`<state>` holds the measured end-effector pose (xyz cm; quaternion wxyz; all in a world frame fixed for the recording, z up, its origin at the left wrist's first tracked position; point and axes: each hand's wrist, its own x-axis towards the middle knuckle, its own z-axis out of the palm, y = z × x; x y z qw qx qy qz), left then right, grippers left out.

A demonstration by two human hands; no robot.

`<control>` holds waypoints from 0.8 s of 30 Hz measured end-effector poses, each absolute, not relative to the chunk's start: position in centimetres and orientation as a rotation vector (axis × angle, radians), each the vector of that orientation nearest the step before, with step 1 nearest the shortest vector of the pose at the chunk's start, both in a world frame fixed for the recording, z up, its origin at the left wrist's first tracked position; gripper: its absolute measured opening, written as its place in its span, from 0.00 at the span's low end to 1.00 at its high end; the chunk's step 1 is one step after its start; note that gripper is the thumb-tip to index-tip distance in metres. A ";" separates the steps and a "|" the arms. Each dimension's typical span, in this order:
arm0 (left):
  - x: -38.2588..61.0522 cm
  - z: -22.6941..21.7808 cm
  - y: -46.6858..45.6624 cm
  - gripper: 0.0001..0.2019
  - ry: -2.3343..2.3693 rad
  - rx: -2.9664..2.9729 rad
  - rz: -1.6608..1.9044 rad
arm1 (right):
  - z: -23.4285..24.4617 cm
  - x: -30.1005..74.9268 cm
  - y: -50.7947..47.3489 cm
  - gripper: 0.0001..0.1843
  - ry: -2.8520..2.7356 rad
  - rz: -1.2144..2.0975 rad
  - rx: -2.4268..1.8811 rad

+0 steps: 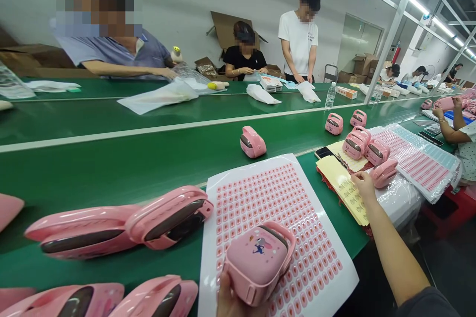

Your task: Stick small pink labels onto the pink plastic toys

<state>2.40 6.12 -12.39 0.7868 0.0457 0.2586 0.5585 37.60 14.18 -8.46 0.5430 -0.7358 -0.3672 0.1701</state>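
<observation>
Two hands at a green table point(111, 168), the left one holding a pink plastic device.

On the left, more pink plastic devices point(171, 218) lie on the table, some cut off by the picture edge. The left hand point(226, 299) is low, partly cut off by the bottom edge, and it holds the printed device point(258, 262) over a sheet of pink stickers point(316, 277). The device hides most of this hand, so its fingers are hard to see, but they seem closed around the device. The right arm reaches forward from the lower right. The right hand point(362, 184) rests on yellow papers point(344, 193), its fingers close together, well apart from the printed device.
</observation>
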 end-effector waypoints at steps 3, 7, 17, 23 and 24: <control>2.6 -12.6 6.1 0.30 0.513 0.074 1.218 | -7.2 37.2 13.8 0.16 -0.856 0.434 -1.630; 3.6 -11.3 5.8 0.28 0.458 0.128 1.333 | -4.9 34.6 12.8 0.20 -0.877 0.551 -1.480; 5.6 -6.0 4.0 0.33 0.811 0.236 1.443 | -1.7 18.9 6.8 0.13 -1.255 1.287 -1.130; 5.5 -4.7 2.7 0.30 0.811 0.320 1.485 | -2.9 17.6 6.5 0.09 -1.334 1.261 -1.163; 5.5 -4.6 2.6 0.31 0.807 0.319 1.488 | -3.1 17.7 6.5 0.08 -1.345 1.242 -1.158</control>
